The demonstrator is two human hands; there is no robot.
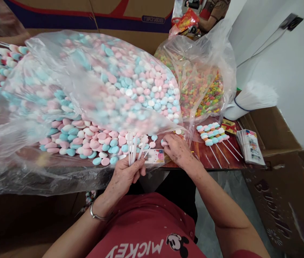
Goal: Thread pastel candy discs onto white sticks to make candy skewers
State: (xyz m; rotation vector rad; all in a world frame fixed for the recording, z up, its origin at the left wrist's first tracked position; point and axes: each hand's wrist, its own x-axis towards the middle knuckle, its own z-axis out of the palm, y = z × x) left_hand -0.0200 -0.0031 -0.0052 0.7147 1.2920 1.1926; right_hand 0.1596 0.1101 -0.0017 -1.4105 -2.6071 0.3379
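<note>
Several thin white sticks fan upward from my left hand, which is closed around their lower ends. A blue candy appears at the tip of the rightmost stick. To the right, my right hand pinches a small pale candy, partly hidden by the fingers. Pink, white and blue candies spill from a big clear plastic bag onto the table just beyond my left hand. Under the sticks, between my hands, lies a printed packet.
Finished candy skewers lie right of my right hand, beside a stack of printed sleeves. Behind them are a bag of colourful ring candies and a bundle of white sticks. More skewers lie far left. Cardboard boxes stand at right.
</note>
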